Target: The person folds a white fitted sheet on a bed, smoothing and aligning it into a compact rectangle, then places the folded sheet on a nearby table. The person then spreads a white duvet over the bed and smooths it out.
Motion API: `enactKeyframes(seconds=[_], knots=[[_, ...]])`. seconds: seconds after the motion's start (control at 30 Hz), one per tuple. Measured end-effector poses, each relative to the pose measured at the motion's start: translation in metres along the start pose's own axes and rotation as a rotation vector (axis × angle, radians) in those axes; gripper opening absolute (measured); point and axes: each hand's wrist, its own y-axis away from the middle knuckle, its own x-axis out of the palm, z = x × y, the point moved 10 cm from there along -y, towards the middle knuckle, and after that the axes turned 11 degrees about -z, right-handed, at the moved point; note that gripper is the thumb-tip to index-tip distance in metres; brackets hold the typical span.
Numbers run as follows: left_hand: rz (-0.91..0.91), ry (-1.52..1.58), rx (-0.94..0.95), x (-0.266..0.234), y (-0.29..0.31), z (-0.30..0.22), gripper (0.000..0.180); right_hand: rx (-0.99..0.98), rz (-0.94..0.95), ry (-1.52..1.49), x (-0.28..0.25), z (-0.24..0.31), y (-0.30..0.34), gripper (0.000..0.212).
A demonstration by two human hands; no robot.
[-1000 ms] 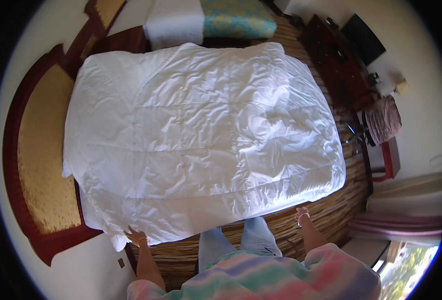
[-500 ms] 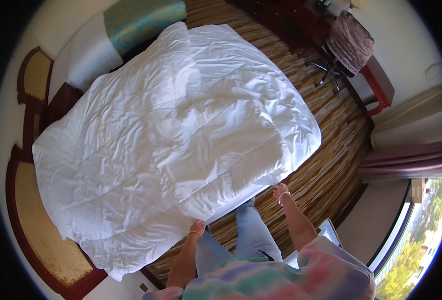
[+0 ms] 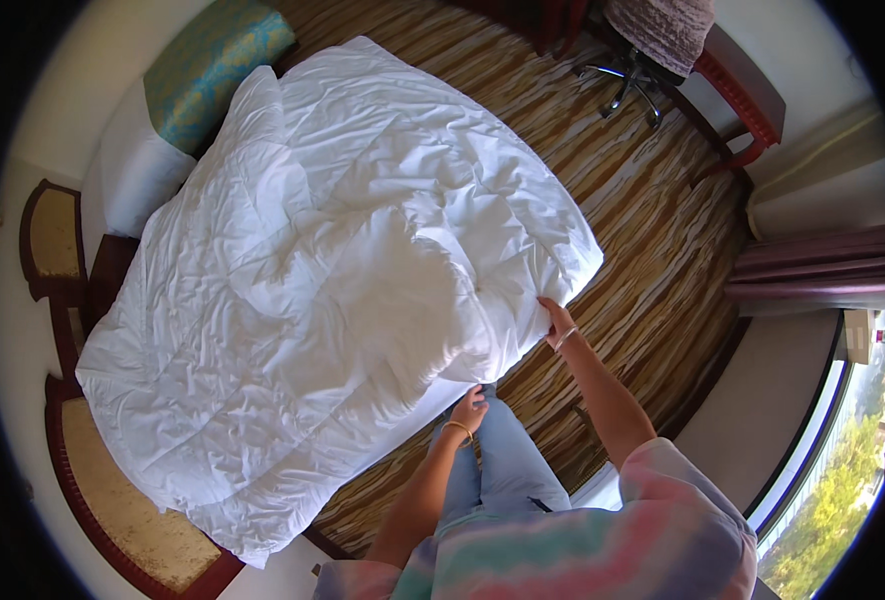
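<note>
A large white quilted duvet spreads over the bed, rumpled, with a raised puff near its middle right. My right hand pinches its near edge close to the right corner, arm stretched forward. Lower and to the left, my left hand is closed at the same edge, just in front of my legs. The fingertips of both hands are partly covered by the fabric. A smooth white strip of bedding shows under the duvet's near edge.
A second bed with a teal and gold runner stands beyond. Padded headboards line the left wall. At the far right are a wheeled chair and a red-brown desk. A purple curtain hangs by the window.
My left hand has moved right along the duvet's edge, closer to my right hand. My right hand has reached farther forward. The duvet has puffed up between the middle and the right corner.
</note>
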Motion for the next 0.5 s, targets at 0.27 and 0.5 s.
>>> enactKeyframes(seconds=[0.27, 0.5], knots=[[-0.117, 1.437, -0.574, 0.007, -0.017, 0.022, 0.053, -0.145, 0.427, -0.223, 0.022, 0.203, 0.234, 0.045], [-0.161, 1.861, -0.186, 0.025, -0.088, -0.098, 0.052, 0.009, 0.423, -0.073, 0.029, 0.223, 0.236, 0.05]])
